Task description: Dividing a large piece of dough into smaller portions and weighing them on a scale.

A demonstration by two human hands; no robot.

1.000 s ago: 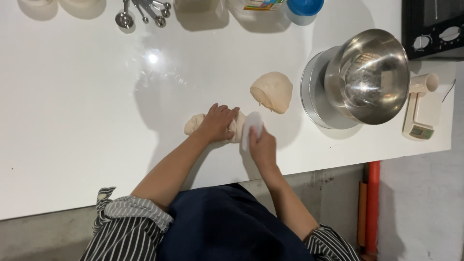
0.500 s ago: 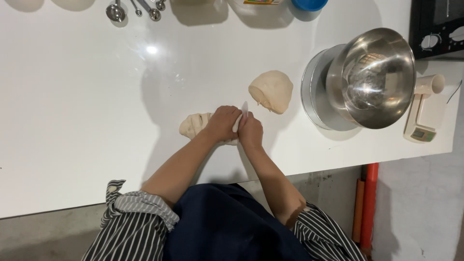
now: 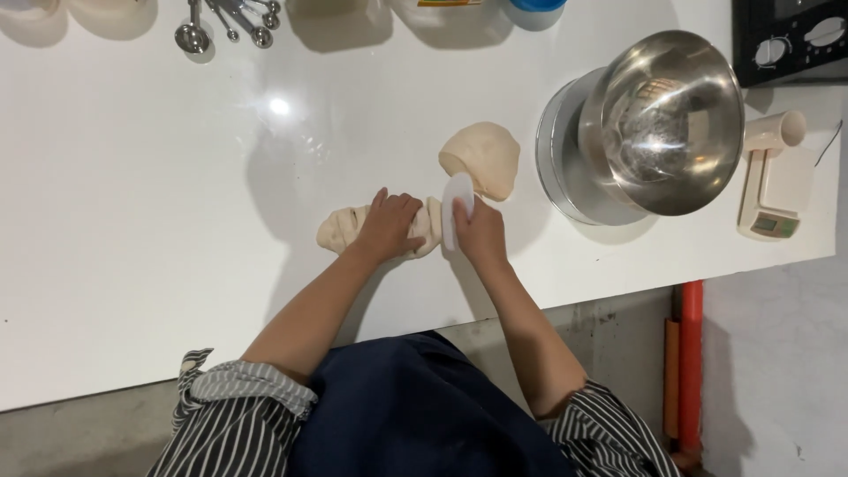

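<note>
While the long piece of dough (image 3: pixel 353 228) lies stretched across the white worktop (image 3: pixel 132 221), the left hand (image 3: pixel 389 225) presses flat on top of it, fingers spread over its middle to pin it down. The right hand (image 3: pixel 480 234) pinches a white plastic scraper (image 3: pixel 454 212), held upright with its edge set down at the right end of that piece, just beside the left hand's fingertips. From where things lie, I'd judge the dividing is partly done: one rounded lump of dough (image 3: pixel 481 157) already sits apart, a little farther back and near the steel bowl (image 3: pixel 667 124), which looks empty and rests tilted on a round metal pan (image 3: pixel 565 168). The long piece under the hands seems uncut so far, or at most scored at its end; I cannot tell whether the blade has gone through. So at least one more cut looks to be left. A small kitchen scale (image 3: pixel 768 199) stands at the right edge of the worktop with nothing on it, and measuring spoons (image 3: pixel 225 22) lie well apart at the back.
</note>
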